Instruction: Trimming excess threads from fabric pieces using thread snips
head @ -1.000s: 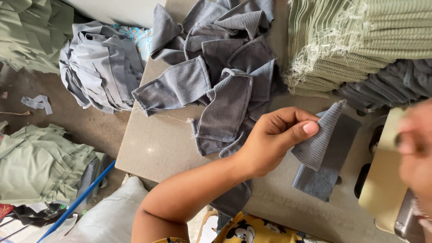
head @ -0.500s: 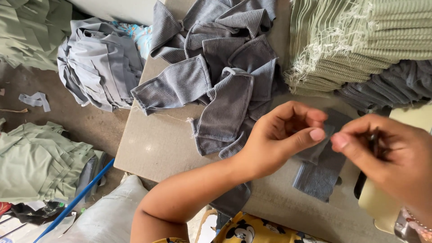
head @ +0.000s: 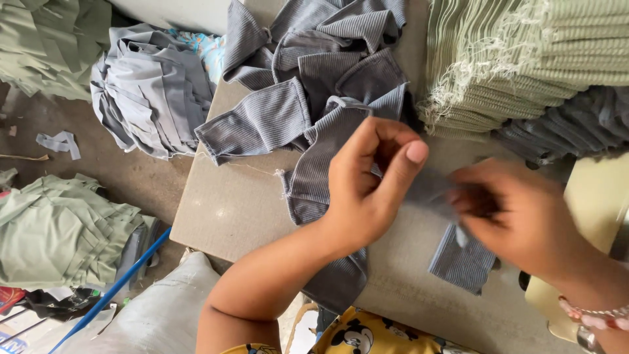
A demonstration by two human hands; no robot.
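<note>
Both hands grip one small grey ribbed fabric piece (head: pixel 462 259) above the beige table (head: pixel 229 210). My left hand (head: pixel 370 187) pinches its left end between thumb and fingers. At the right end, my right hand (head: pixel 524 216) is closed on the cloth and blurred by motion. The lower part of the piece hangs down between the hands. A loose heap of the same grey ribbed pieces (head: pixel 314 85) lies just beyond my left hand on the table.
A tall stack of green ribbed fabric (head: pixel 524 59) stands at the back right over darker grey pieces (head: pixel 570 131). On the floor at left lie light grey garments (head: pixel 151 92), green garments (head: pixel 59 229), a blue rod (head: pixel 111 292) and a pale sack (head: pixel 151 314).
My right hand came in from the right edge and took hold of the grey piece. My left hand rose slightly toward the middle, and the cloth now stretches between both hands.
</note>
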